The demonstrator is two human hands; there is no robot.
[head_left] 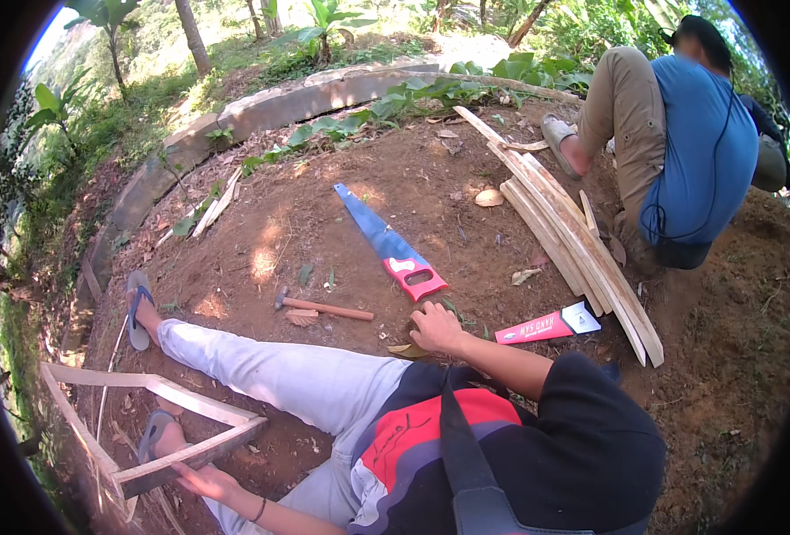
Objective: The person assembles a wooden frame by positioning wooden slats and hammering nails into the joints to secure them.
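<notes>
My left hand [206,482] grips a lower corner of a four-sided wooden frame [200,450] made of pale strips, tilted over my foot; some of its fingers are hidden by the wood. My right hand [435,328] rests on the soil, fingers apart and holding nothing. Just beyond it lies a hand saw [384,239] with a blue blade and a red handle, the handle toward my hand. A hammer [323,307] with a wooden handle lies on the ground left of that hand. On its right is a red and white saw sleeve [548,325].
Several long wooden strips [573,230] lie stacked at the right. Past them another person in a blue shirt [693,134] crouches, facing away. A low concrete edge [279,107] curves along the back, with plants behind. My legs [279,361] stretch left across the bare soil.
</notes>
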